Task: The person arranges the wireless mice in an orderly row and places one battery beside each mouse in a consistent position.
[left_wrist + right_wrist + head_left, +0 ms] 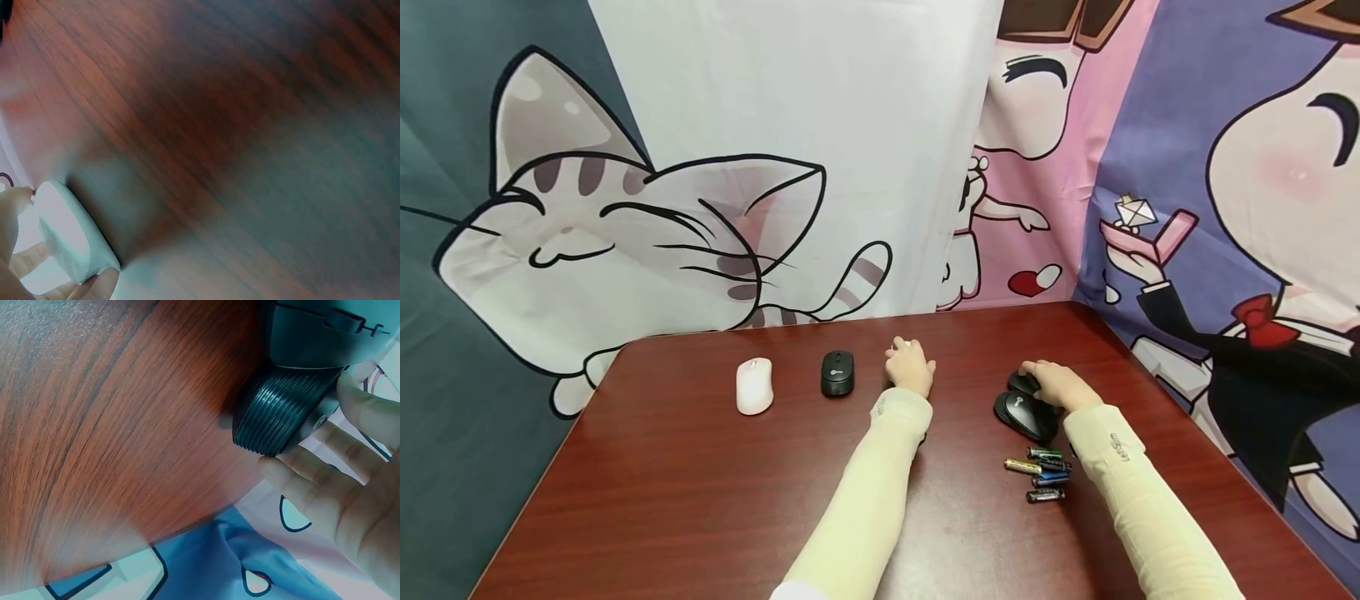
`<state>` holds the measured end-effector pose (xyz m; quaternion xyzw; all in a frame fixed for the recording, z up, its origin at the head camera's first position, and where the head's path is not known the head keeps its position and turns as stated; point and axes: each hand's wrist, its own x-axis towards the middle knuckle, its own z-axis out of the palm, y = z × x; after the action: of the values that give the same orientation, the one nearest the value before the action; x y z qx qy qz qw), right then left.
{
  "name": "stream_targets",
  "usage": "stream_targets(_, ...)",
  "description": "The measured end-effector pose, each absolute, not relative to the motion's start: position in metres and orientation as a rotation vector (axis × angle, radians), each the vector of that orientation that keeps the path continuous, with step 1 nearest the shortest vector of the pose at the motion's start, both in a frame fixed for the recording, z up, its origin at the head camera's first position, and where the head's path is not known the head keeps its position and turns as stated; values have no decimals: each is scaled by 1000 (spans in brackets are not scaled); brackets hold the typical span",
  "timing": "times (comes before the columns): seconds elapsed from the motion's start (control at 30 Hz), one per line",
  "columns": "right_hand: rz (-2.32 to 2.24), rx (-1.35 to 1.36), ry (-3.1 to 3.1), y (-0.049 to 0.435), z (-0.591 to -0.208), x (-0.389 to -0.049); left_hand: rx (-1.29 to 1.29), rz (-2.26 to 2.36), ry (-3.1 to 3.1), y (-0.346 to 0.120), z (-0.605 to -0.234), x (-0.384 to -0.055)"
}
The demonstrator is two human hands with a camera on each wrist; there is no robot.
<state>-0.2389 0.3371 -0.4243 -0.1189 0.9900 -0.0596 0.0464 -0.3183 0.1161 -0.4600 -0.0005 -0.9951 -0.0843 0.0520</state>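
Note:
Near the far middle of the table, my left hand (910,367) holds a white mouse (69,234). The left wrist view has fingers and thumb around its edges; in the head view the hand hides most of it. To the right, my right hand (1060,386) grips a small black mouse (1023,382) with ridged sides (281,409), thumb on one side and fingers on the other. A larger black mouse (1026,416) lies right against it, nearer to me. Its side buttons show in the right wrist view.
Several loose batteries (1045,495) lie nearer to me than the black mice. On the left stand another white mouse (754,387) and a black mouse (837,372). A cartoon-printed cloth (820,100) hangs behind the brown table (700,500).

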Motion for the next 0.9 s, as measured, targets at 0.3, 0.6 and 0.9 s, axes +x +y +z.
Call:
stream_targets(0.3, -188, -353, 3003, 335, -423, -239, -16, -276, -3043, 103, -455, -322)
stream_targets(0.6, -176, -351, 3007, 333, -421, -243, -131, -328, -2977, 79, -431, -332)
stream_targets(0.9, -171, -374, 3002, 337, -423, -240, -205, -419, -2859, 34, -404, -343)
